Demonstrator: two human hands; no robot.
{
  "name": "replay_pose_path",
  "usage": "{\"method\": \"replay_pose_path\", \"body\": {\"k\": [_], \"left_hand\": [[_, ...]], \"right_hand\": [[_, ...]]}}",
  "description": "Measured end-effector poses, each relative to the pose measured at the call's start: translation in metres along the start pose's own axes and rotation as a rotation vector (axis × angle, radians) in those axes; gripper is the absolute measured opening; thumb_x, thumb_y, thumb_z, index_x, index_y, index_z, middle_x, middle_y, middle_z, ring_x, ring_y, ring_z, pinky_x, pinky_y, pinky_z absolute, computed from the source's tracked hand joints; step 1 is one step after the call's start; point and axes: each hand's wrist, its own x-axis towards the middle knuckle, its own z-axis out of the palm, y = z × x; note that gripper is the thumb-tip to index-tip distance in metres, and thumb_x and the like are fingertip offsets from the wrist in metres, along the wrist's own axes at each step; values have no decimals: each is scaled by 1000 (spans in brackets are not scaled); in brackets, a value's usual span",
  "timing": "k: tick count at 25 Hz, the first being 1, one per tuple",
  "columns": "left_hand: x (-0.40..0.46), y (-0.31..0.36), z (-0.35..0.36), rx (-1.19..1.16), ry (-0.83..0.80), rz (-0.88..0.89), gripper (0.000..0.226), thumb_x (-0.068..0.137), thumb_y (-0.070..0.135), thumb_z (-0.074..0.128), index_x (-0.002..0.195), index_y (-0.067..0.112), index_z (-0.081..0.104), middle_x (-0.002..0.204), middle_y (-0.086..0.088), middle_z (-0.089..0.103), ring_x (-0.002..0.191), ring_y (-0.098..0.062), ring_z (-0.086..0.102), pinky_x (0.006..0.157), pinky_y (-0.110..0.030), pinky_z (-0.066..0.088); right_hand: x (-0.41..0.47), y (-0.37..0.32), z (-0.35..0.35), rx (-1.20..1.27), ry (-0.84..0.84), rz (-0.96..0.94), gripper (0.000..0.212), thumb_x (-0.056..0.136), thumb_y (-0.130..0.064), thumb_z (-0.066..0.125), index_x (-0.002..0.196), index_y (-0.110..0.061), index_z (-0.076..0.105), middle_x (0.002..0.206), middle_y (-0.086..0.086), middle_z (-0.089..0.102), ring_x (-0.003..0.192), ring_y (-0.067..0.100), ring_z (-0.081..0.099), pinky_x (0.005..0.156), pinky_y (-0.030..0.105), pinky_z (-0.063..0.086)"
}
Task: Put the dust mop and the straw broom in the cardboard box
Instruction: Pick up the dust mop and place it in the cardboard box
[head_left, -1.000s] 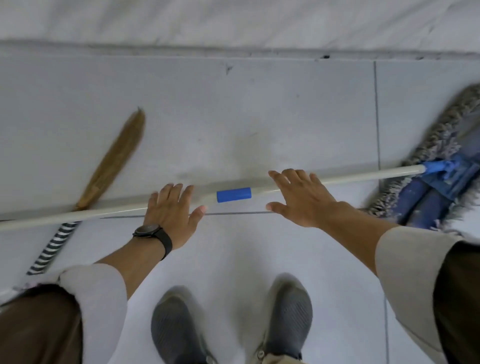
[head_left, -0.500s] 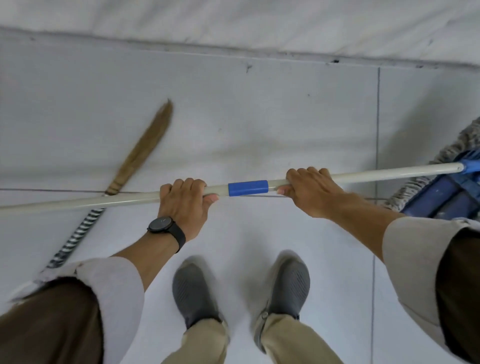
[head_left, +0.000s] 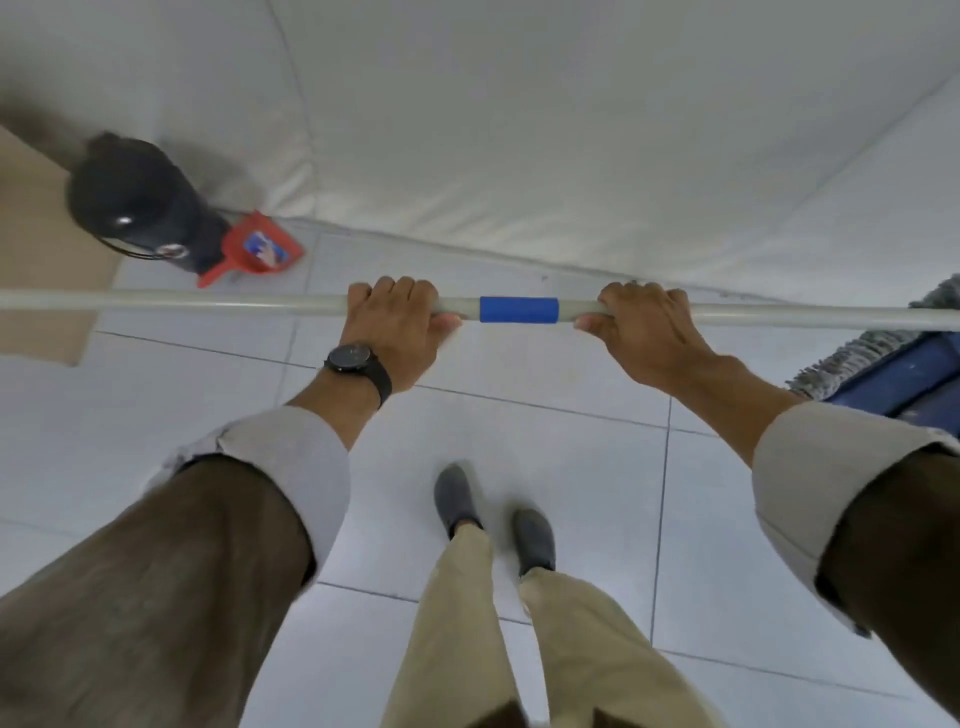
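Note:
Both hands hold the dust mop's long white handle level, high above the tiled floor. My left hand grips it just left of a blue band; my right hand grips just right of the band. The mop's head, blue with grey fringe, hangs at the right edge, partly cut off. A cardboard box shows at the far left edge, behind the handle's left end. The straw broom is out of view.
A black round object and a red dustpan stand by the white wall next to the box. My two grey shoes are on the pale floor tiles below.
My hands closed on the mop handle and lifted it off the floor. The view swung left: the straw broom left the frame, while the box, black object and red dustpan came in.

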Motion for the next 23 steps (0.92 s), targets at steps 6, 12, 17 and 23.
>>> {"method": "replay_pose_path", "body": {"k": [6, 12, 17, 23], "left_hand": [[-88, -61, -168, 104, 196, -85, 42, 96, 56, 39, 98, 18, 58, 91, -2, 63, 84, -29, 53, 83, -47, 36], [-192, -197, -247, 209, 299, -243, 41, 92, 58, 40, 91, 21, 58, 84, 2, 61, 78, -26, 51, 79, -42, 33], [-295, -367, -295, 324, 340, -416, 50, 90, 59, 34, 91, 17, 61, 83, -1, 64, 79, -30, 55, 82, -44, 38], [-401, -549, -356, 419, 351, -547, 44, 94, 55, 42, 96, 16, 61, 83, -1, 62, 79, -28, 53, 82, -44, 35]], "right_hand": [[-36, -129, -120, -12, 180, -147, 43, 97, -59, 42, 90, -17, 52, 82, 2, 56, 80, 30, 49, 78, 43, 32], [-13, -314, -124, 54, 168, -350, 47, 97, -60, 41, 99, -16, 57, 97, 8, 68, 96, 37, 58, 87, 47, 37], [18, -531, -95, 126, 125, -543, 49, 98, -62, 39, 101, -15, 54, 100, 8, 67, 101, 37, 59, 86, 46, 35], [48, -769, -71, 207, 97, -710, 43, 99, -59, 38, 90, -18, 48, 94, 6, 64, 95, 36, 58, 81, 46, 36]]}}
